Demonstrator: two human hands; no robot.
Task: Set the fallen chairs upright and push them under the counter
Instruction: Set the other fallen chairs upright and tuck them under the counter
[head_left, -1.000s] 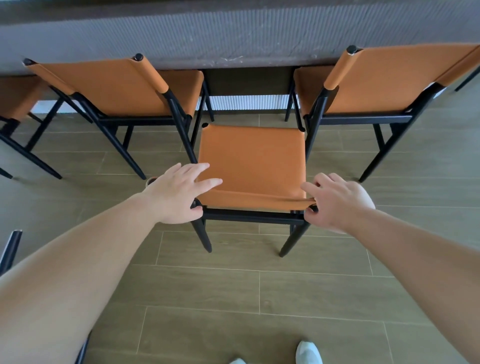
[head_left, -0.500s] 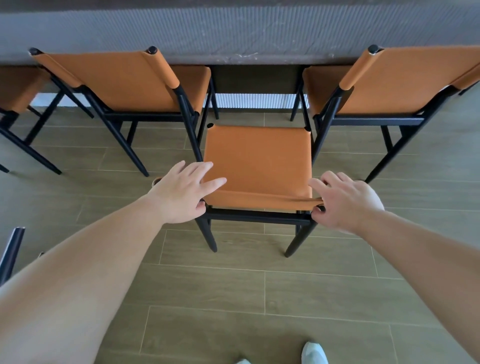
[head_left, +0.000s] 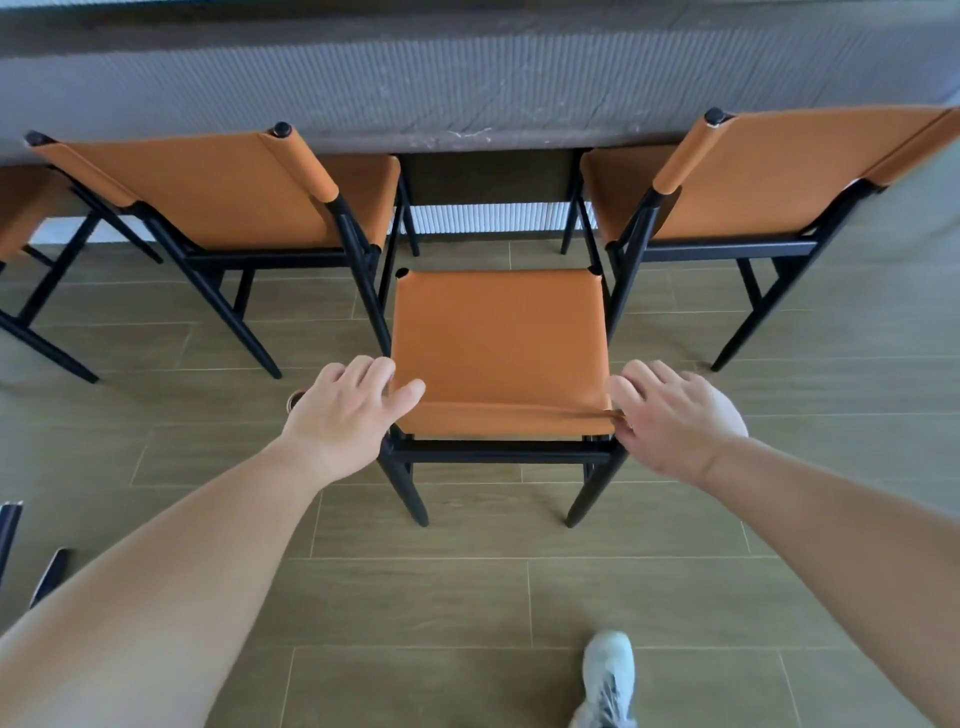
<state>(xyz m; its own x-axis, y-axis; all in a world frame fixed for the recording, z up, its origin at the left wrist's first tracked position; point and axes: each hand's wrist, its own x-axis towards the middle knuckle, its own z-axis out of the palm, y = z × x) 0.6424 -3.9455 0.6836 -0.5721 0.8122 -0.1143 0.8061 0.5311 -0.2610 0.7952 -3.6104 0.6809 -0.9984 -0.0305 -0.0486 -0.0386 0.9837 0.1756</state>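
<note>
The middle chair (head_left: 498, 338), orange with a black frame, stands on its legs between two neighbours in front of the counter (head_left: 467, 93). My left hand (head_left: 348, 410) rests on its near left corner, thumb on the orange surface and fingers straight over the side edge. At the near right corner my right hand (head_left: 670, 415) grips the edge with curled fingers. The left chair (head_left: 208, 197) and the right chair (head_left: 769, 176) are upright with their seats under the counter.
Part of a further orange chair (head_left: 21, 208) shows at the far left. Black chair legs (head_left: 10, 530) poke in at the lower left edge. My shoe (head_left: 608, 675) is on the wood-look tile floor behind the middle chair.
Both hands stay on the middle chair's near corners. My right foot has stepped forward into view. The chair has hardly shifted between its neighbours.
</note>
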